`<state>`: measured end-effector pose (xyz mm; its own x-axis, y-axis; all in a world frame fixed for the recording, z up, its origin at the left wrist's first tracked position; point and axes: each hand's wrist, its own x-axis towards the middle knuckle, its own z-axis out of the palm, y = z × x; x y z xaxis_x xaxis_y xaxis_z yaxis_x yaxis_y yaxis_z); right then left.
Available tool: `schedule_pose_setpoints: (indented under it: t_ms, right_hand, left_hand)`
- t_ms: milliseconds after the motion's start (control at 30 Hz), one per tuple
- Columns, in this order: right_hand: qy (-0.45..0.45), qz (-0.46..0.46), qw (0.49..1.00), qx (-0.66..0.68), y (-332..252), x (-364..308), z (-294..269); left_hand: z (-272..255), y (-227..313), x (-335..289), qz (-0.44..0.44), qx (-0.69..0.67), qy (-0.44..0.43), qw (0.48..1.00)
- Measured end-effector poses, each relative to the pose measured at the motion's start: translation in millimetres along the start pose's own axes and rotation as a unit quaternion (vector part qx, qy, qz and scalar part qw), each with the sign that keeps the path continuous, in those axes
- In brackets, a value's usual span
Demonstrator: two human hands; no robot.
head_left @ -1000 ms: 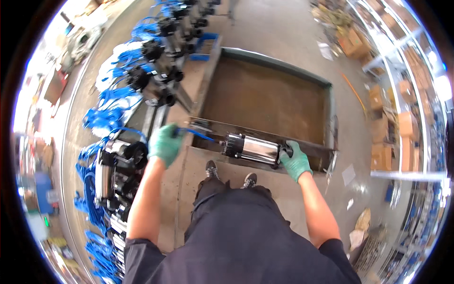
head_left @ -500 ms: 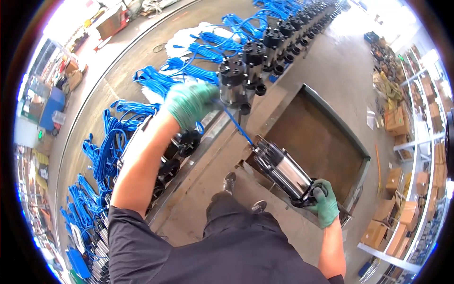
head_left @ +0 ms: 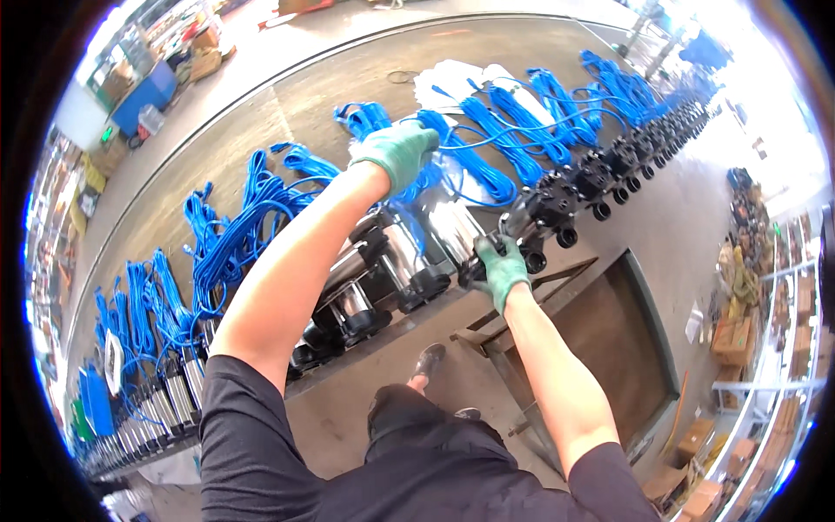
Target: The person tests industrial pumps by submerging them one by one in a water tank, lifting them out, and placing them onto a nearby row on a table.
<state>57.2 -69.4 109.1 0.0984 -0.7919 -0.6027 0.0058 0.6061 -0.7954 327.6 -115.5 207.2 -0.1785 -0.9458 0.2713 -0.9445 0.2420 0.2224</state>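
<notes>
Pump (head_left: 454, 228) is at the tabletop's (head_left: 330, 96) near edge, among other pumps (head_left: 554, 202) already set there; the right hand (head_left: 502, 271) has its grip around one black end, not yet let go. Above the tabletop, the left hand (head_left: 398, 155) curls beside blue cable (head_left: 477, 163); its hold cannot be told.

Shiny silver cylinder (head_left: 455, 228), black at near end, slanted, beside similar cylinders (head_left: 402, 252).

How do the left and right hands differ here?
The left hand is at the blue cables, its grip unclear; the right hand grips the black end of the silver cylinder. The left hand sits higher in the picture than the right hand. Both wear green gloves.
</notes>
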Motion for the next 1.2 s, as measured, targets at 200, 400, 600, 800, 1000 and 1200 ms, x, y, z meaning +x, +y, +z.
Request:
schedule_pose_setpoints:
  t_ms: [200,400,600,800,1000,1200]
  right_hand:
    - [-0.065,-0.031,0.993,-0.096,13,57,3]
    - [-0.024,-0.05,0.993,-0.107,30,45,-6]
    - [-0.081,0.005,0.994,-0.075,3,15,-1]
    - [-0.086,-0.015,0.994,-0.058,46,-14,-53]
    - [-0.095,0.065,0.993,-0.016,119,-66,-135]
    - [-0.004,0.117,0.992,0.05,149,-118,-199]
  left_hand:
    - [-49,-1,-59,-0.096,-0.107,-0.128,0.981]
    - [-88,-26,-143,-0.269,-0.218,-0.145,0.927]
    - [-30,-24,-148,-0.246,-0.108,-0.247,0.931]
    - [32,-32,-80,-0.258,-0.125,-0.336,0.897]
    - [57,-57,-67,-0.345,-0.183,-0.391,0.833]
    - [-40,-48,-94,-0.511,-0.367,-0.185,0.755]
